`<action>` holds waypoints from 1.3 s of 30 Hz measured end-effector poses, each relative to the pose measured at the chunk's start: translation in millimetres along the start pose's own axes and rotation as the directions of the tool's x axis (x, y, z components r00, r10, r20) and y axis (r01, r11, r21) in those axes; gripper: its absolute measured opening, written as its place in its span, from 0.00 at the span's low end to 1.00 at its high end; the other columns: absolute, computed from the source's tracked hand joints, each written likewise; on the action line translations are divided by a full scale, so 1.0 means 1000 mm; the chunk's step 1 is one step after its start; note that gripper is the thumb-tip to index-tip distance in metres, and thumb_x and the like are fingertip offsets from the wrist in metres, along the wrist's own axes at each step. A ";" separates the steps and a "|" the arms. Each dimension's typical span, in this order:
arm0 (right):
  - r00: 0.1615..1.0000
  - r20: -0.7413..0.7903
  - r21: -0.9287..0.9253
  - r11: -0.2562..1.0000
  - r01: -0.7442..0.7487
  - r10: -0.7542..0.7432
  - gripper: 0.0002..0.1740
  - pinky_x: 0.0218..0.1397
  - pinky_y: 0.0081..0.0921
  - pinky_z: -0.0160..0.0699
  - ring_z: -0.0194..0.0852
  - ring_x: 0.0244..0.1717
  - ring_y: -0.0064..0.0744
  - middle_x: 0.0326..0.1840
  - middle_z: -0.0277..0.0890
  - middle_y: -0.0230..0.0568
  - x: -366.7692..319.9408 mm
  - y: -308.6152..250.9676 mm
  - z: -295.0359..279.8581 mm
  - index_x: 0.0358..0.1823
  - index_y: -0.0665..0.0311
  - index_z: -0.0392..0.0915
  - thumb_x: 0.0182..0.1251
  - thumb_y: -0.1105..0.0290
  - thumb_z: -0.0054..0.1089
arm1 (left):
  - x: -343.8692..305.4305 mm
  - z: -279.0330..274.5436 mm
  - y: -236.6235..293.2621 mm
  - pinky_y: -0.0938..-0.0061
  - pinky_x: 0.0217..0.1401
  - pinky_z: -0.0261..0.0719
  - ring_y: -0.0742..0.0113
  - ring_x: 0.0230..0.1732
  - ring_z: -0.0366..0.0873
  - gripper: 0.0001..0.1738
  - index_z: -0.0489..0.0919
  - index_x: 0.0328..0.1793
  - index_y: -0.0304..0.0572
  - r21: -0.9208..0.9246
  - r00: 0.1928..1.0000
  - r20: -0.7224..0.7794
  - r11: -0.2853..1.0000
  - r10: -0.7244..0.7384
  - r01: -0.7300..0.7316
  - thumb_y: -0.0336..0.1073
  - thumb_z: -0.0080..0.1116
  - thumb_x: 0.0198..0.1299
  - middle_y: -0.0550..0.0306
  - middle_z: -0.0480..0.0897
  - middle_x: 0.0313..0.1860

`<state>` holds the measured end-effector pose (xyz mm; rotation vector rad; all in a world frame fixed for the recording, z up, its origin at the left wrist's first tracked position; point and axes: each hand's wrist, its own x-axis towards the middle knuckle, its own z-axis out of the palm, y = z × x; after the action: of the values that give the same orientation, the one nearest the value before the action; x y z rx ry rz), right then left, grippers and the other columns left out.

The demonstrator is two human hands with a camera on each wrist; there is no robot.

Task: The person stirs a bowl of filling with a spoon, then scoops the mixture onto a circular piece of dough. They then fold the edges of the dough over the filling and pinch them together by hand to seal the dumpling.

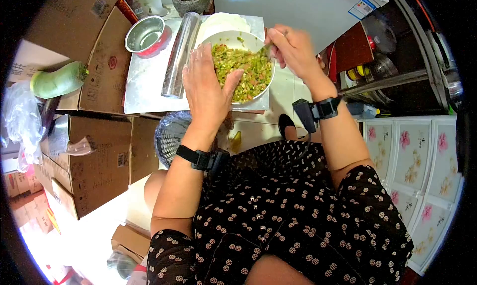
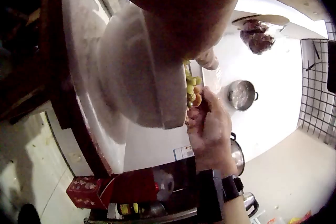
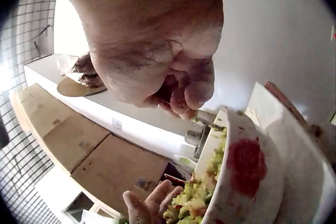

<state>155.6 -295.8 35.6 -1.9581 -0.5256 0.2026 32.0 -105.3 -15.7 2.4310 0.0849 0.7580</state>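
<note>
A white bowl (image 1: 272, 79) full of chopped green and pinkish food (image 1: 243, 69) stands on a light board; in the right wrist view the bowl (image 3: 223, 182) shows a red flower. My left hand (image 1: 206, 86) rests along its left rim, fingers straight and thumb over the food; the left wrist view has this hand (image 2: 184, 19) in close-up. At the right rim my right hand (image 1: 293, 49), fingers curled, grips a thin utensil (image 3: 210, 123) whose lower end reaches into the bowl. The utensil's full shape is hidden.
Left of the bowl lies a clear roll (image 1: 180, 56), with a metal bowl (image 1: 145, 34) beyond it. White round sheets (image 1: 223, 22) sit behind. Cardboard boxes (image 1: 99, 161) and a green gourd (image 1: 58, 80) are at left, drawers (image 1: 410, 156) at right, a lined basket (image 1: 171, 131) below.
</note>
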 end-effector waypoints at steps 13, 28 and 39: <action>0.846 -0.057 -0.244 0.829 0.503 -0.530 0.16 0.34 0.32 0.78 0.81 0.29 0.45 0.28 0.80 0.44 -0.014 -0.047 0.014 0.39 0.68 0.81 0.77 0.61 0.56 | 0.001 -0.002 0.002 0.40 0.77 0.55 0.38 0.77 0.62 0.50 0.57 0.79 0.29 -0.005 0.998 0.032 0.998 -0.055 0.055 0.56 0.65 0.62 0.31 0.66 0.76; 0.980 0.048 0.003 0.982 0.191 -0.191 0.17 0.32 0.24 0.77 0.79 0.28 0.23 0.27 0.81 0.36 0.013 0.018 0.004 0.41 0.65 0.84 0.79 0.59 0.53 | 0.000 -0.003 0.003 0.39 0.77 0.56 0.37 0.77 0.62 0.51 0.55 0.80 0.29 0.001 0.997 0.042 0.998 -0.068 0.068 0.55 0.66 0.62 0.31 0.65 0.76; 0.735 -0.060 -0.312 0.713 0.628 -0.675 0.15 0.32 0.33 0.78 0.81 0.28 0.48 0.29 0.80 0.49 -0.015 -0.053 0.006 0.39 0.68 0.81 0.77 0.62 0.56 | -0.001 -0.001 0.003 0.40 0.76 0.56 0.37 0.77 0.62 0.51 0.57 0.79 0.30 0.004 0.998 0.021 0.998 -0.066 0.066 0.55 0.67 0.61 0.32 0.65 0.76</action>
<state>125.6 -278.7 78.9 -1.8933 -1.1498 -0.5191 30.7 -107.6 -13.8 2.4263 0.1573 0.7025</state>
